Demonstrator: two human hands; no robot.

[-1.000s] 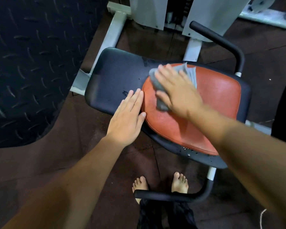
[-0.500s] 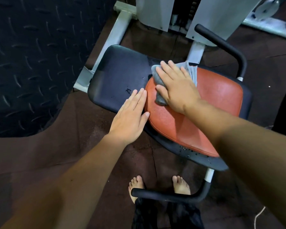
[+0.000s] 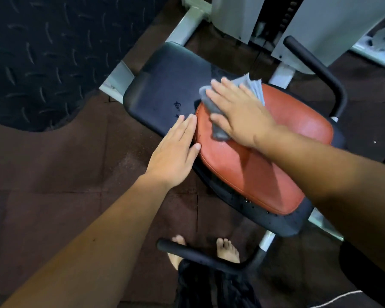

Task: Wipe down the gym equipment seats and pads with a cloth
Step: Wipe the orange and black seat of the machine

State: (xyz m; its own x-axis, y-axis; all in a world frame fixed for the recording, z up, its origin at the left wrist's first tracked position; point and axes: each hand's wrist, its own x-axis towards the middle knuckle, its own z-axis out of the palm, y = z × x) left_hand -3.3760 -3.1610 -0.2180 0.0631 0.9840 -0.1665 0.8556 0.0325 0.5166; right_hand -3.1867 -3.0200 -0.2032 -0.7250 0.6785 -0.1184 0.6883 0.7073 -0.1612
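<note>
The right hand (image 3: 242, 114), fingers straight, presses the grey cloth (image 3: 218, 130) flat onto the red pad (image 3: 265, 165) at its 11 o'clock corner (cloth edges poke past the fingertips), while the left hand (image 3: 176, 156), flat and holding nothing, rests on the black pad (image 3: 169, 85) at 9 o'clock of it.

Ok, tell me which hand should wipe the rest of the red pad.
Right. The right hand presses the cloth flat on the red pad; the left hand holds no cloth and lies flat at the pad's edge.
</note>
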